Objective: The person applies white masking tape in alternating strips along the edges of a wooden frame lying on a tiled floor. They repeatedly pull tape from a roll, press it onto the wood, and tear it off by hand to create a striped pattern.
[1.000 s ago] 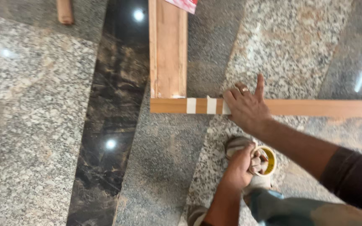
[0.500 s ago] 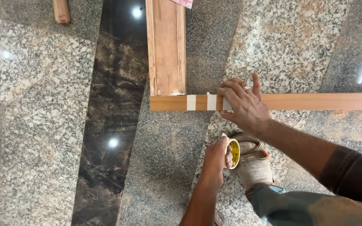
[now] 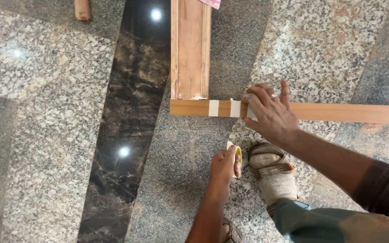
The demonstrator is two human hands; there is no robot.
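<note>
Lying flat on the granite floor (image 3: 46, 112), the thin wooden strip (image 3: 338, 112) is running left to right, light brown and crossed by pale tape bands (image 3: 213, 108), its left end butting a wider board (image 3: 190, 49) pointing away. The right hand (image 3: 269, 114) is pressing spread fingers onto the strip, while the left hand (image 3: 223, 168) is gripping what seems to be a tape roll (image 3: 237, 155) beside a sandalled foot (image 3: 271, 173).
</note>
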